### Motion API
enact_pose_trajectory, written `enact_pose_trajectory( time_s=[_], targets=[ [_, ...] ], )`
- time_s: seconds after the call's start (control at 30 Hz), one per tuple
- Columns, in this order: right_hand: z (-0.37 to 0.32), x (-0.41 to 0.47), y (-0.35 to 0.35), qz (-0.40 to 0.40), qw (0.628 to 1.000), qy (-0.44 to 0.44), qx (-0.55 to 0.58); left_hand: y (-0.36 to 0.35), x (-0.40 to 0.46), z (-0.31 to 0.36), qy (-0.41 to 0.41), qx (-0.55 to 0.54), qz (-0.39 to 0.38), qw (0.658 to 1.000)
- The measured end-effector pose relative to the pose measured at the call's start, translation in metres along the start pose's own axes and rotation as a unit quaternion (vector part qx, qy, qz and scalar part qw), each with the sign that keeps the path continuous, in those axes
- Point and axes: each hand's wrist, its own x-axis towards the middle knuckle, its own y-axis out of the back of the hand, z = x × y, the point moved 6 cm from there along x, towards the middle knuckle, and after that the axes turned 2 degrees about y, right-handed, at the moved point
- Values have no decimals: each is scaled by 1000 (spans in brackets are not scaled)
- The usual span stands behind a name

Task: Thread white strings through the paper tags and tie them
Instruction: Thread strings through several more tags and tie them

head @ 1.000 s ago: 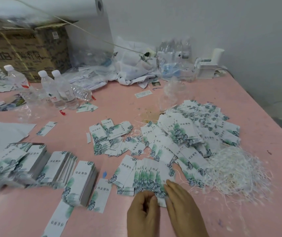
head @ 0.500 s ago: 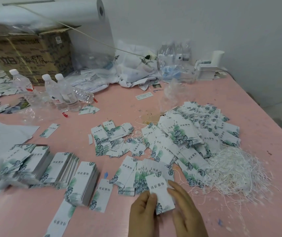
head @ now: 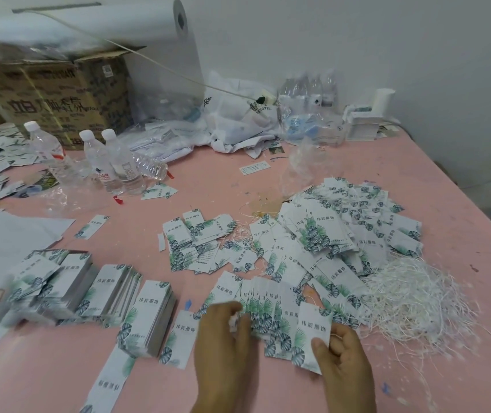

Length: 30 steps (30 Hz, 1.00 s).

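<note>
The right hand (head: 344,362) pinches a single white rectangular paper tag with green leaf print (head: 312,335) between thumb and fingers, its grip clamped on the tag's lower right edge, just above the pink desk (head: 268,180). The left hand (head: 223,341) has its fingers curled over the near edge of a fanned row of matching tags (head: 265,305); whether its grip holds a tag cannot be told. A loose heap of white strings (head: 411,296) lies just right of the fanned row. Stacked tag bundles (head: 104,290) sit to the left. Clear plastic water bottles (head: 113,162) stand farther back.
</note>
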Motion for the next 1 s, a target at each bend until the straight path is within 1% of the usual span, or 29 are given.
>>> enact_pose_trajectory(
  time_s=[0.03,0.07,0.13,0.2,0.27,0.43,0.53,0.6,0.7,0.77,0.8,0.87,0.97,1.0],
  targets=[
    [0,0,0,-4,1000,-1,-3,5,13,-2,-19,42,19,999],
    [-1,-1,-2,-8,1000,-1,-7,8,26,-6,-20,81,27,996],
    [-2,-2,-3,-12,1000,1,-8,11,47,-18,18,147,14,989],
    [-2,-1,-5,-15,1000,2,-10,9,58,-27,58,189,-17,980],
    [-3,-1,-5,-22,1000,3,-15,8,64,-30,68,203,-37,976],
    [-5,-2,-6,-27,999,8,-30,8,73,-27,59,187,-33,980],
    [-7,-3,-6,-27,999,7,-44,9,72,-22,75,110,-49,990],
    [-7,-3,-6,-27,998,4,-48,11,71,-20,73,86,-59,992],
    [-8,-4,-6,-25,998,6,-54,20,65,-17,75,41,-39,996],
    [-8,-5,-5,-22,998,6,-52,24,52,-8,87,-45,-27,995],
    [-8,-5,-4,-21,999,7,-49,22,42,-3,96,-105,-40,989],
    [-8,-5,-3,-18,999,3,-30,6,13,6,120,-207,-92,967],
    [-11,-10,-3,-9,999,-17,32,-26,-31,15,159,-299,-160,927],
    [-11,-14,-6,-10,997,-32,73,-35,-44,17,168,-319,-173,917]
  ],
)
